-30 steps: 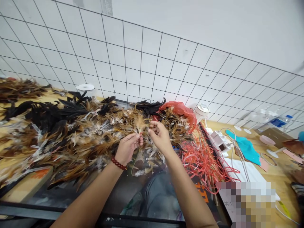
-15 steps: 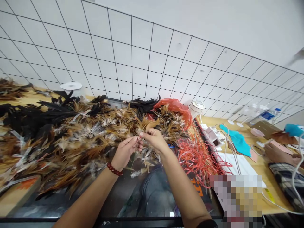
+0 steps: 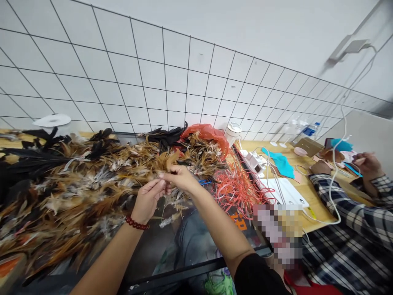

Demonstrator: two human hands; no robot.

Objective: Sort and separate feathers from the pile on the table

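Observation:
Both of my hands meet over a heap of brown, white and black feathers (image 3: 101, 192), fingertips almost touching. My left hand (image 3: 149, 196), with a dark red bead bracelet (image 3: 137, 223) at the wrist, is closed in a pinch; what lies in it is too small to make out. My right hand (image 3: 179, 179) pinches at the base of a golden-brown feather tuft (image 3: 172, 159) that fans out above its fingers. Below the hands, a few loose pale feathers (image 3: 170, 219) lie on a dark, glossy surface (image 3: 166, 246).
A tangle of red strips (image 3: 235, 190) lies to the right, near a red plastic bag (image 3: 208, 133) and a white lidded cup (image 3: 233, 133). Farther right are cables, a white power adapter (image 3: 256, 162), turquoise cloth (image 3: 281, 162) and a co-worker's plaid sleeve (image 3: 344, 196). Behind stands a wire grid (image 3: 166, 73).
The view has turned to the right, showing more of the co-worker's arms and hands. My hands keep the same pinched pose close together over the feathers.

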